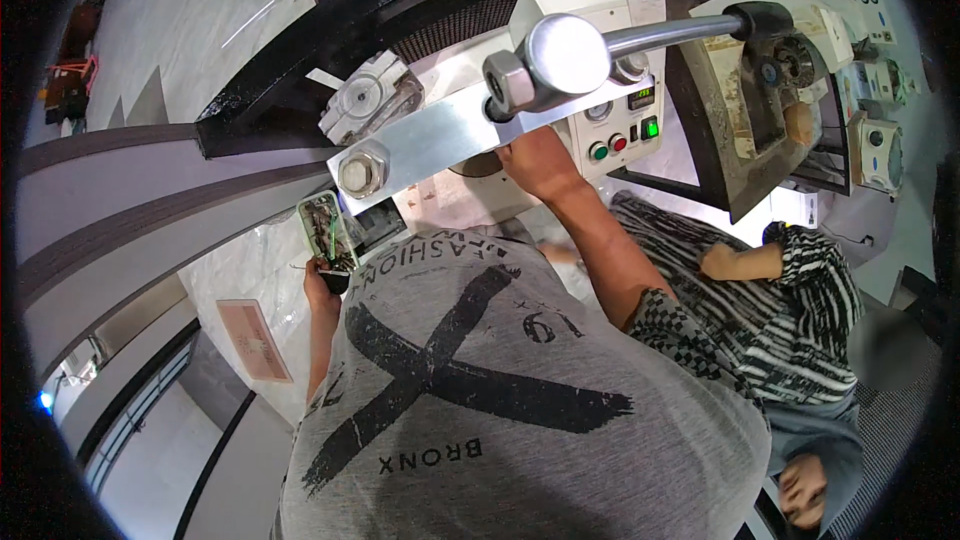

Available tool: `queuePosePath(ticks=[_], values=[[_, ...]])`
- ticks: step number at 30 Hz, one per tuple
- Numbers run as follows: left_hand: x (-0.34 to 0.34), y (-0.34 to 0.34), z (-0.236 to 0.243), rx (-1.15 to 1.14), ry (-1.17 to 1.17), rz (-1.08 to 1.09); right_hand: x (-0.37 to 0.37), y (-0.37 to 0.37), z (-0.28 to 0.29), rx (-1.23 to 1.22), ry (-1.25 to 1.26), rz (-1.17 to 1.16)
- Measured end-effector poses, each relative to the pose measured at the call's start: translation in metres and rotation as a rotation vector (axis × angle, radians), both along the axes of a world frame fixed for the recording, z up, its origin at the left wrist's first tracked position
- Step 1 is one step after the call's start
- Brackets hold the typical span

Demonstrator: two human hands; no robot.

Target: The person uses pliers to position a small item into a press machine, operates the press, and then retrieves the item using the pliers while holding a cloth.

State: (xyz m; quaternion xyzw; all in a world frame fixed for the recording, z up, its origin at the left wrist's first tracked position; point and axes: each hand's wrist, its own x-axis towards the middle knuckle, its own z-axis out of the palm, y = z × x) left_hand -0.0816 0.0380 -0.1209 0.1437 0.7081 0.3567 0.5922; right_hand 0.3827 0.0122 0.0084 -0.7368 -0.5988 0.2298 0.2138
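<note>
At far left, a worker's left hand [318, 286] bends around the near end of a green tray [304, 223], beside a dark piece [335, 282]; whether the fingers grip that piece, the tray or neither cannot be told. Loose slim tools [328, 230] crowd the tray, which looks light and fairly stiff, best taken by its two long rims and kept level, since the contents would probably slide. To its right, a bolt [362, 173] sits at the near end of a bright metal bar [430, 155], which spans the white machine [590, 5]. The bar appears heavy, rigid and smooth enough to be slippery. The right hand [540, 165] reaches beneath it, fingertips hidden, so clenched or released cannot be told, nor what it touches. Above, a steel lever [670, 37] runs right to a black grip [765, 20], seemingly the surest hold. At right, a co-worker's hand [725, 262] rests apart from the machine.
</note>
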Motion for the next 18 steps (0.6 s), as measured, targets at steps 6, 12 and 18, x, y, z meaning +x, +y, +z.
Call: queuePosePath(ticks=[6, 12, 18], values=[[-0.017, -0.005, -0.02, 0.07, -0.208, -0.049, 0.0, 0.005, -0.001, 0.06, 0.038, 0.011], [-0.019, -0.006, -0.024, -0.033, -0.117, -0.02, 0.002, 0.005, 0.019, -0.005, 0.048, 0.035], [-0.027, -0.006, -0.04, -0.035, -0.138, -0.004, 0.003, 0.002, 0.013, -0.033, 0.03, 0.037]])
